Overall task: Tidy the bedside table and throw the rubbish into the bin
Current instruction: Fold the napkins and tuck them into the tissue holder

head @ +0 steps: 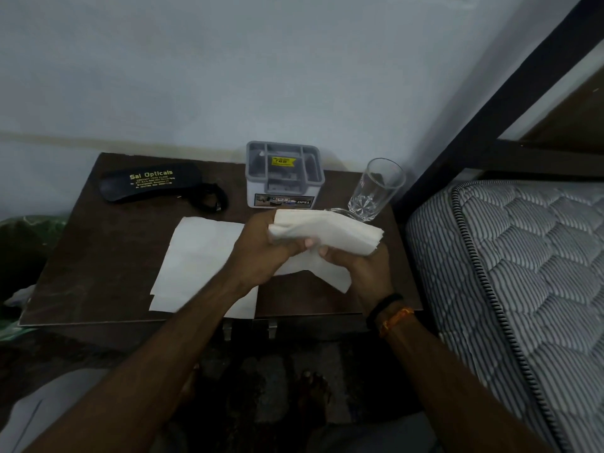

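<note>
Holding a folded white paper napkin [327,235], long side running left to right, pinched by left hand [261,246] and right hand [362,266] above dark brown wooden bedside table [98,256].

Both forearms are bare, with no sleeves in view down to the left hand [261,246] and the right hand [356,266]. The right wrist wears a black band [380,308] and, just beside it, an orange thread [397,320]. Bare toes [312,387] show low in the frame.
</note>
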